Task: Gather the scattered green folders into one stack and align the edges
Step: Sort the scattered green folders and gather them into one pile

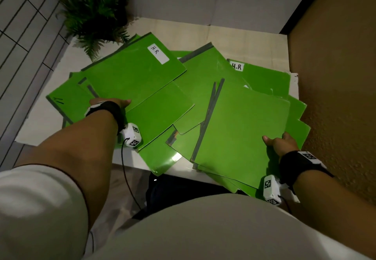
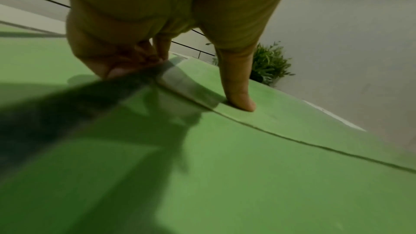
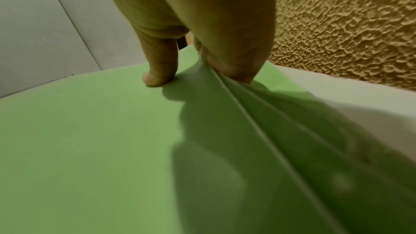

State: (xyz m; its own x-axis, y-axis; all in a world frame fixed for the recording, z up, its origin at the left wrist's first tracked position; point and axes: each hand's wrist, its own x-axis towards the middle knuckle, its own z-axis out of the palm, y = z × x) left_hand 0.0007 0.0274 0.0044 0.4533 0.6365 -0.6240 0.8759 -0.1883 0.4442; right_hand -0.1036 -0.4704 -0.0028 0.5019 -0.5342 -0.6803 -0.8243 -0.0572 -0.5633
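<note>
Gathering is only begun: the green folders [image 1: 205,72] lie fanned across the white bench [image 1: 234,34] in two loose heaps, one at the left of the frame and one at the right, with more overlapping in the middle. The left hand [image 1: 110,103] pinches the near edge of the left heap [image 1: 134,80], thumb on top and fingers curled under, as the left wrist view shows. The right hand [image 1: 281,142] likewise pinches several covers of the right heap [image 1: 244,129], thumb flat on the top one and the layers splayed below it.

To do this step well, I would judge that each hand should slide its heap toward the centre of the frame rather than lift it, since the slick covers look likely to slip apart. The right heap overhangs the bench's near edge at the lower right, so it should be drawn inward first. Once merged, the stack can be stood on one edge and tapped square. The plant [image 1: 95,9] at the upper left stands close to the far folders.
</note>
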